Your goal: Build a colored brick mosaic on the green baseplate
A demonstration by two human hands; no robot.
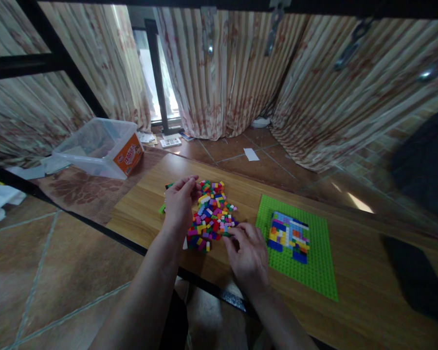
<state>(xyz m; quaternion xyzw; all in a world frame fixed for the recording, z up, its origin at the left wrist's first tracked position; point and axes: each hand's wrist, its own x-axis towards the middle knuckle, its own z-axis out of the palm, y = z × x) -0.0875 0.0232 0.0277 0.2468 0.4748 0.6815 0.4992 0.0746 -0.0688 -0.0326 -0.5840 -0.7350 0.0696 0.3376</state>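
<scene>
Brick pile (pixel 211 214) sits on the wooden table (pixel 138 214), just left of the green baseplate (pixel 314 272). Your left hand (pixel 178 201): far edge, fingers pinched narrow, contents unclear. Your right hand (pixel 248 253): near edge, fingertips among bricks, hold unclear. Pick singly; steady the pile with the left.

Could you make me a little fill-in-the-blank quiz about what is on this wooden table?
1. The left hand and right hand are both at the pile of small many-coloured ____.
2. The baseplate to the right of the pile is ____ in colour.
3. The clear plastic bin carries an ____ label.
Missing words: bricks; green; orange.
</scene>
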